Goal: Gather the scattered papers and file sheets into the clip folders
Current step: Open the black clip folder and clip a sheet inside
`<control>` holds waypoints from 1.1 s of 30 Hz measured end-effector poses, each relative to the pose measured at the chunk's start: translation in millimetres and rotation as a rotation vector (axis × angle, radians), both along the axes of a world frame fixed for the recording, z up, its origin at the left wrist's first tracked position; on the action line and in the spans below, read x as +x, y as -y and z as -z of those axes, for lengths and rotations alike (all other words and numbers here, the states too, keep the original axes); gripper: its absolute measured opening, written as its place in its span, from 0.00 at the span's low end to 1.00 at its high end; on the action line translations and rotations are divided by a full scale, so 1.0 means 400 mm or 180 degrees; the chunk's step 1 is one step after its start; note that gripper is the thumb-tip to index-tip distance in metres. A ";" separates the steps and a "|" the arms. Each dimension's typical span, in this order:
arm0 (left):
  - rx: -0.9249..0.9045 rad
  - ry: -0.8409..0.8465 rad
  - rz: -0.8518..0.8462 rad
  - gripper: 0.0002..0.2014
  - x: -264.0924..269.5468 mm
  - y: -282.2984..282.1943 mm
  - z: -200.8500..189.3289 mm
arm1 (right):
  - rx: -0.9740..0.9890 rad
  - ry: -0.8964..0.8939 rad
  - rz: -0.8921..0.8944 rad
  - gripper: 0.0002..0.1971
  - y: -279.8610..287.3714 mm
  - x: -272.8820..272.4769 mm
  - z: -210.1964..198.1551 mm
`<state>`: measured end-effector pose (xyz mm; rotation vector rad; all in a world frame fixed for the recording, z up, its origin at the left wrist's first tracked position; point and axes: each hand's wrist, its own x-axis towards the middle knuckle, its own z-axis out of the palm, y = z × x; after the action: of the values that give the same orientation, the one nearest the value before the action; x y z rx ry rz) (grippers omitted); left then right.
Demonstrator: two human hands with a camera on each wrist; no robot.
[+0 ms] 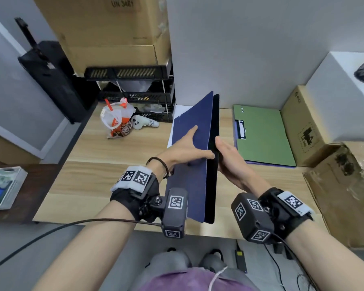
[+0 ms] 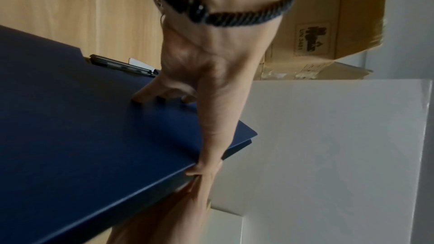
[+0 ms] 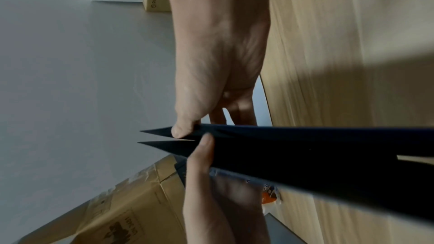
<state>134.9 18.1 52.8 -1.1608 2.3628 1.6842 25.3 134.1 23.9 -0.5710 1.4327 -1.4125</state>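
A dark blue clip folder (image 1: 198,164) stands on edge over the wooden desk (image 1: 114,179), its two covers a narrow gap apart. My left hand (image 1: 187,148) lies with straight fingers on the left cover and its thumb hooked over the top edge. My right hand (image 1: 227,156) holds the right cover, thumb at the edge (image 3: 180,131) and fingers behind. In the left wrist view my fingertips (image 2: 140,99) touch the blue folder (image 2: 82,136). A green clip folder (image 1: 263,135) lies shut at the right, its black clip (image 1: 241,129) on its left edge. A white sheet (image 1: 178,112) shows behind the blue folder.
Cardboard boxes (image 1: 303,131) line the desk's right side and one stands on black stacked trays (image 1: 139,93) at the back. A plastic bag with a cup (image 1: 116,120) and a white controller (image 1: 143,122) lie at the back left. A white basket (image 1: 2,185) sits far left.
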 end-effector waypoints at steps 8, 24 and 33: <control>0.0964 -0.0678 -0.0411 0.25 0.147 0.140 -0.043 | 0.0550 0.0407 0.0822 0.23 -0.024 -0.034 0.068; 0.0654 -0.0080 -0.2085 0.16 0.469 0.295 0.236 | 0.1880 -0.0040 0.1412 0.24 -0.154 -0.127 0.477; -0.0247 0.0789 -0.2064 0.34 0.483 0.340 0.396 | 0.2125 -0.0470 0.1496 0.06 -0.108 -0.040 0.354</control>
<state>328.2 -117.7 -105.5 -2.1781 2.0350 1.4472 9.2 177.1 -117.8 0.1027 2.1193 -1.1346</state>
